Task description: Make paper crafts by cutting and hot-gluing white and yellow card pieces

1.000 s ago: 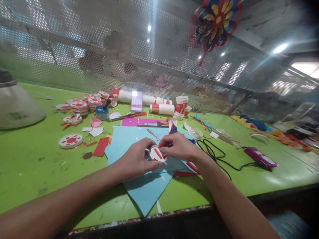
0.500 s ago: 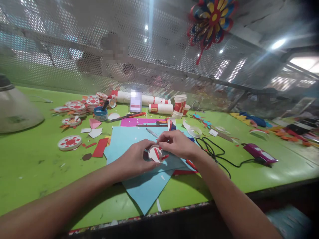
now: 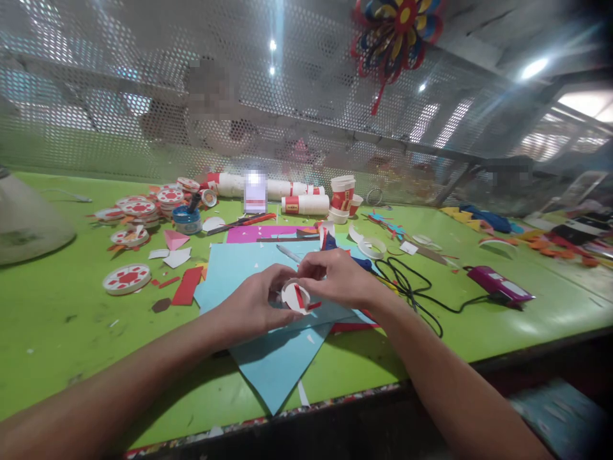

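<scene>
Over the blue paper (image 3: 275, 370), my left hand (image 3: 251, 300) is closed around a small white paper cup base (image 3: 290, 297), thumb below and fingers above. A red strip (image 3: 299, 295) lies across its round face, and another red piece sticks out at its right edge. My right hand (image 3: 335, 275) is closed in a pinch at the upper right of the rim. Its fingertips touch the cup base; whether they hold a strip too is hidden. Just behind my hands lies a pen (image 3: 288, 253).
Left are a red-patterned white disc (image 3: 127, 279), red paper (image 3: 188, 285), a blue jar (image 3: 186, 220) and a pile of similar discs (image 3: 138, 207). Paper cups (image 3: 342, 195) stand at the back. A black cable (image 3: 407, 287) runs right to a purple device (image 3: 500, 284).
My right hand's fingers have moved slightly left and in over the cup base, covering more of its upper right side. The whole view has shifted a little.
</scene>
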{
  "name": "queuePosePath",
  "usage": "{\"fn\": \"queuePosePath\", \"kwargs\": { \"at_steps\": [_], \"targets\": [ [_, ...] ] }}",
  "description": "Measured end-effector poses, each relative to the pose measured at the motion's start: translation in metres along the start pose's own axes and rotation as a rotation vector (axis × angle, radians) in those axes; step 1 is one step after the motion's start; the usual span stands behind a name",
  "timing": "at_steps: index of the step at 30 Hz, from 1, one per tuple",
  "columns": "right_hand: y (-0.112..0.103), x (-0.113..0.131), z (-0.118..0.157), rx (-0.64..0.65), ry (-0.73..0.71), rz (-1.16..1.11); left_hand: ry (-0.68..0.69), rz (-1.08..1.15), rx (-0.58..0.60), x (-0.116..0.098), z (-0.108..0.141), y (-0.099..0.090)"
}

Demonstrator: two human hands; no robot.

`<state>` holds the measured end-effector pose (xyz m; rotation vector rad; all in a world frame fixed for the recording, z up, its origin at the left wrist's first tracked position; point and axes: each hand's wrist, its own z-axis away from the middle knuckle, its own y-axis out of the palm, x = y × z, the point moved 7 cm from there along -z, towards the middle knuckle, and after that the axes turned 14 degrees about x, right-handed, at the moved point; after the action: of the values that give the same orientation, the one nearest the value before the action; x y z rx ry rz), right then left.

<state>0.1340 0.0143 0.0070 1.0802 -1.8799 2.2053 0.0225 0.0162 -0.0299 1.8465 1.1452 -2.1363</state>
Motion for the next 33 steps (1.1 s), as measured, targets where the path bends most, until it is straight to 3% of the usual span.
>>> {"fn": "queuePosePath", "kwargs": {
  "at_steps": [7,13,24,30,33],
  "targets": [
    [-0.004,-0.007,-0.001,-0.093,0.046,0.079,0.054,0.195,-0.003,0.003,-0.001,0.002],
    [-0.006,-0.015,-0.003,-0.118,0.174,0.108,0.06,0.023,-0.097,0.006,-0.001,-0.002],
    [-0.003,-0.013,-0.007,-0.082,0.206,0.123,-0.022,-0.142,-0.128,0.006,0.0,-0.004],
    [-0.033,-0.028,0.003,-0.109,0.241,0.116,-0.05,-0.048,-0.132,0.015,-0.003,-0.008],
    [-0.045,-0.041,0.014,-0.057,0.262,0.184,-0.03,0.013,-0.128,0.017,-0.004,-0.01]
  ]
}}
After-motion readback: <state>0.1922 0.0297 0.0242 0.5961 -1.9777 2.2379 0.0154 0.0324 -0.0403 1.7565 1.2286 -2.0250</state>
